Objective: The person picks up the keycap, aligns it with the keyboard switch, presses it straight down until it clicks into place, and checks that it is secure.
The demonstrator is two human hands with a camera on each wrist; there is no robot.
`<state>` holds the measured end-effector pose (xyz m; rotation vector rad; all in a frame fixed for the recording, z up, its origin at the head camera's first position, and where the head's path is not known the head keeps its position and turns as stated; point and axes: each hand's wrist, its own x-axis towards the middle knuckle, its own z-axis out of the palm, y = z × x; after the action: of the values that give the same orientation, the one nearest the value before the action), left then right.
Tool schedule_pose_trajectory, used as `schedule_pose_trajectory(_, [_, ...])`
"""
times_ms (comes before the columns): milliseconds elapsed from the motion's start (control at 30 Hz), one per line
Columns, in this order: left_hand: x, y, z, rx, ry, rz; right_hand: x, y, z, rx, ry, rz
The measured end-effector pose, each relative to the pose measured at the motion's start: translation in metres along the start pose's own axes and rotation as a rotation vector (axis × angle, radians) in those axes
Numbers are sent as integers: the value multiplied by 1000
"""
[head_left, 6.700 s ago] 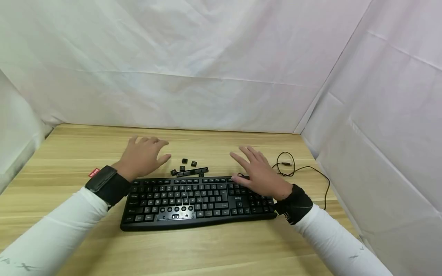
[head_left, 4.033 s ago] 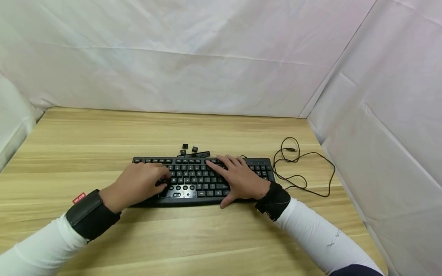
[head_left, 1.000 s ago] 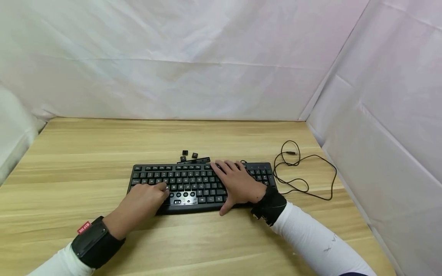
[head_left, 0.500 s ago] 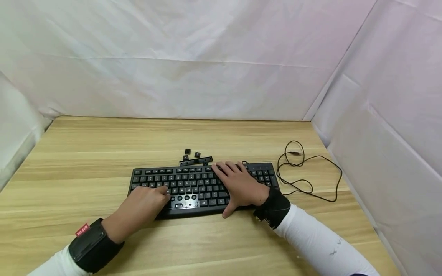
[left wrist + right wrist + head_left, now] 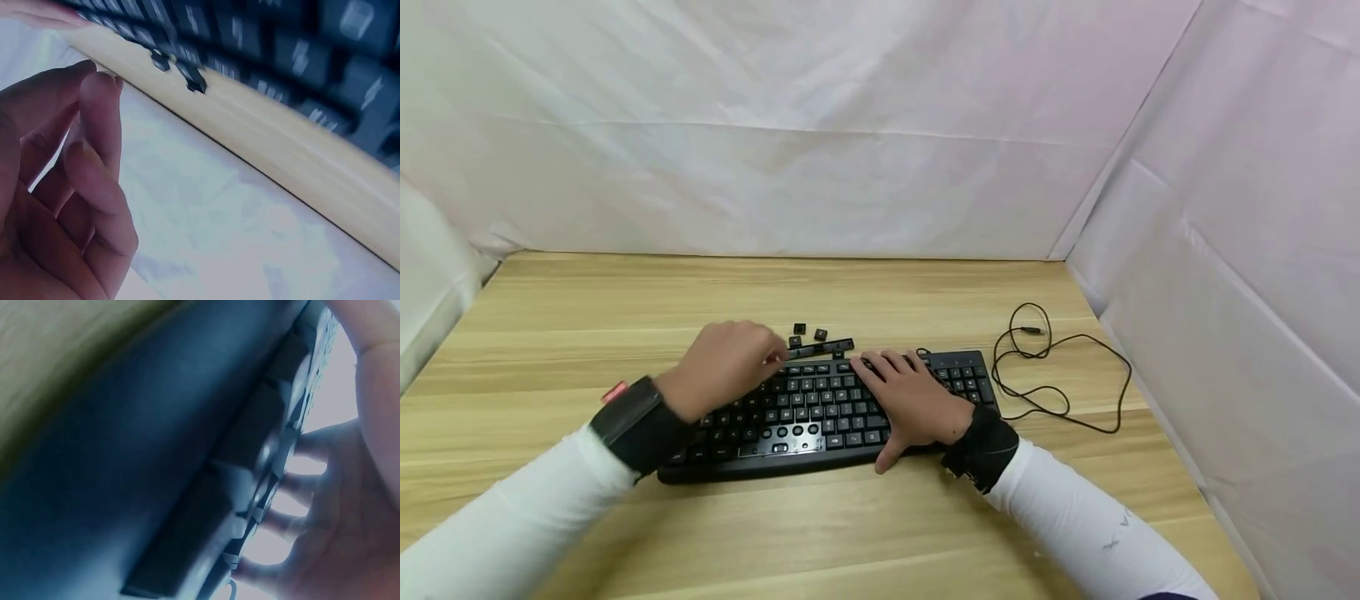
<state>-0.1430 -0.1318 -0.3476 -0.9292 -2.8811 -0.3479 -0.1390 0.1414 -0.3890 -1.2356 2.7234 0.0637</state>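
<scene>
A black computer keyboard lies on the wooden table; several keys are off its lower rows, baring a shiny strip. My left hand is above its upper left part, fingers curled and tips close to the thumb. In the left wrist view, nothing shows between those fingertips. My right hand rests spread across the right part of the keyboard, thumb over the front edge. Behind the keyboard lie a long black space bar and three small loose keycaps, close to the left fingertips.
The keyboard's black cable loops across the table on the right, with its plug lying there. White cloth stands behind the table and along its sides.
At first both hands hovered; then the right settled on the keyboard and the left worked at its lower keys. A bare key spot got covered. Now the left hand has risen toward the loose keycaps.
</scene>
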Motion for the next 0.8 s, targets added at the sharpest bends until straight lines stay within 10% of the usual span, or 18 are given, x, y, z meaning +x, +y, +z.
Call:
schedule_pose_trajectory(300, [44,-25,14,60,-43,-16,4,0,0,27,2,-8])
schedule_pose_trajectory(800, [54,-32,25,67,-72,0,3,-3,-4,8,-12,12])
